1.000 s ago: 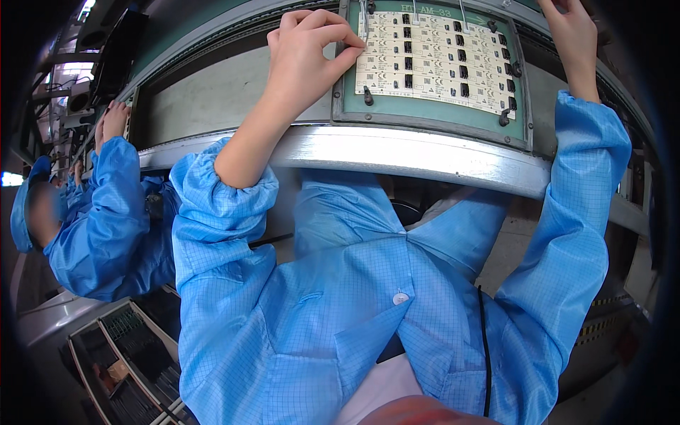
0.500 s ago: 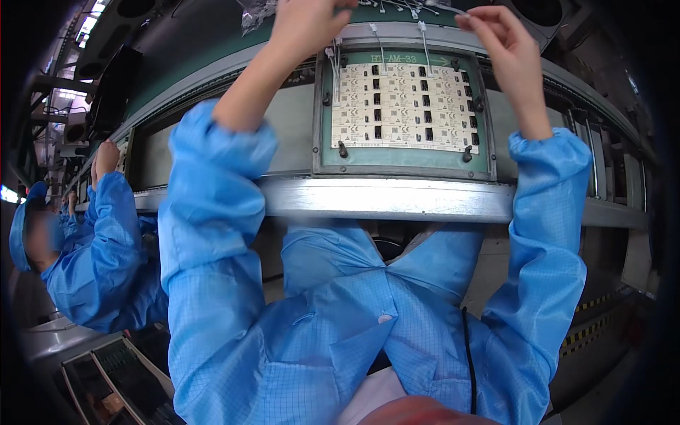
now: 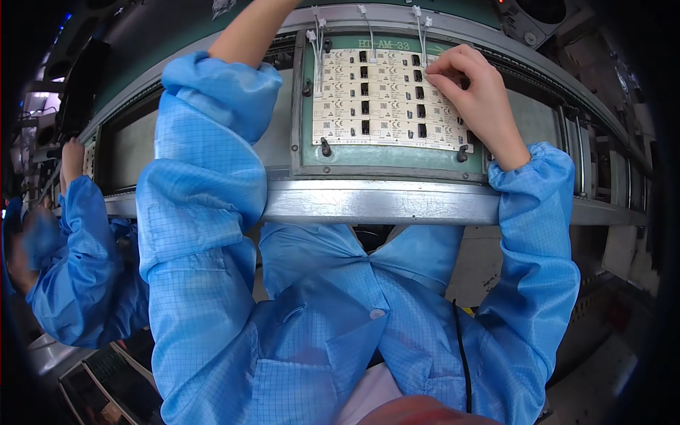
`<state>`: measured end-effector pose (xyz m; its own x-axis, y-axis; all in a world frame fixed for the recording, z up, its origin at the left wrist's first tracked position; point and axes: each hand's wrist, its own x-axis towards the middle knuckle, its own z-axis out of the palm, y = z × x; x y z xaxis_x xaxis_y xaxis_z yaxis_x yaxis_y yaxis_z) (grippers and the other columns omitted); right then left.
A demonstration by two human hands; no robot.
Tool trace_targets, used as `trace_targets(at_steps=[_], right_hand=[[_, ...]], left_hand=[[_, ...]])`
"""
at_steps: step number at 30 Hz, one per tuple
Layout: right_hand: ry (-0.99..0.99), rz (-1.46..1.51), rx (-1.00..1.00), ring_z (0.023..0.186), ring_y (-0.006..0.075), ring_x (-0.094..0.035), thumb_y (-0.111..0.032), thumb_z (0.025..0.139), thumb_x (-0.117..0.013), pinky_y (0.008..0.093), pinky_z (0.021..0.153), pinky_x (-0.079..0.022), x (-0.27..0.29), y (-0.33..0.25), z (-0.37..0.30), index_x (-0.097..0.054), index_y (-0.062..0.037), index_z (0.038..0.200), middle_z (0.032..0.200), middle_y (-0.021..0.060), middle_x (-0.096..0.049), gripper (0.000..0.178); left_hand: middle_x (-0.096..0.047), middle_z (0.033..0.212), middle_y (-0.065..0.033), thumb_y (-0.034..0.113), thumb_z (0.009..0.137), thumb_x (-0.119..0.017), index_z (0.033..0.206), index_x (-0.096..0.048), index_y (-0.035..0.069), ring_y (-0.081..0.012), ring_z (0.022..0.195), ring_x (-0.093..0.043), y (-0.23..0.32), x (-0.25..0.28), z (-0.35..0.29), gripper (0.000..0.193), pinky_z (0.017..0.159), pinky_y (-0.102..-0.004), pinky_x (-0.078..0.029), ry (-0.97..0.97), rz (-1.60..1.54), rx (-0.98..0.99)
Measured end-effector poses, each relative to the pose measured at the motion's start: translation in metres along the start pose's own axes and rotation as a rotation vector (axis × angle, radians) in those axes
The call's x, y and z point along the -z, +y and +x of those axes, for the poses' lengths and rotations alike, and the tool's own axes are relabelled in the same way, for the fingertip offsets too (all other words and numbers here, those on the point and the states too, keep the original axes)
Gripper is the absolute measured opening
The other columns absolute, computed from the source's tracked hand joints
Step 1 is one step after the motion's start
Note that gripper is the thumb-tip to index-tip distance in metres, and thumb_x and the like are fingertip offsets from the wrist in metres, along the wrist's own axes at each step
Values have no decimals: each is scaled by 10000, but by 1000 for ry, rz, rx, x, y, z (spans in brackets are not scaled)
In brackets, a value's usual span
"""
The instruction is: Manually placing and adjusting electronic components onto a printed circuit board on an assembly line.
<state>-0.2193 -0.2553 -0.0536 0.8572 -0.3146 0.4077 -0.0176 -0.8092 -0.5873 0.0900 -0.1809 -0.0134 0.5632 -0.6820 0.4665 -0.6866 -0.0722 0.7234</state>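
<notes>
A cream panel of small circuit boards [image 3: 389, 106] with black components lies in a green fixture [image 3: 382, 157] in front of me. My right hand [image 3: 476, 92] is over the panel's right side, thumb and fingertips pinched at the lower end of a thin white cable [image 3: 426, 42]. The fingers partly hide that end, so I cannot tell whether it is seated. Other white cables [image 3: 368, 32] with small plugs stretch from the panel over the fixture's far edge. My left forearm [image 3: 248, 32] reaches past the top of the picture; the left hand is out of sight.
A metal rail [image 3: 382, 202] runs between my body and the fixture, which sits on a conveyor line. Black clips [image 3: 326, 146] stand at the fixture's corners. At the left, a co-worker in blue [image 3: 85, 269] has a hand at the line.
My right hand has come down and left from beyond the fixture onto the panel, bringing a white cable. My left hand has moved up out of view. The view has shifted slightly.
</notes>
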Motion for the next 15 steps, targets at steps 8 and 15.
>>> trace_targets(at_steps=[8, 15], right_hand=[[-65, -100, 24, 858, 165, -607, -24, 851, -731, 293, 786, -469, 5, -3, -2, -728, -18, 945, 984, 31, -653, 94], [-133, -359, 236, 1042, 224, -594, -90, 892, -677, 370, 985, -383, 22, -24, -1, -740, -62, 970, 1097, 32, -659, 104]], left_hand=[[-741, 943, -94, 180, 972, -649, 1001, -697, 33, -191, 848, -680, 54, 67, -80, 157, 765, -314, -518, -115, -219, -213], [-691, 883, 59, 220, 837, -776, 892, -692, 196, -183, 935, -639, 71, 98, -189, 104, 899, -435, -363, -63, 658, -549]])
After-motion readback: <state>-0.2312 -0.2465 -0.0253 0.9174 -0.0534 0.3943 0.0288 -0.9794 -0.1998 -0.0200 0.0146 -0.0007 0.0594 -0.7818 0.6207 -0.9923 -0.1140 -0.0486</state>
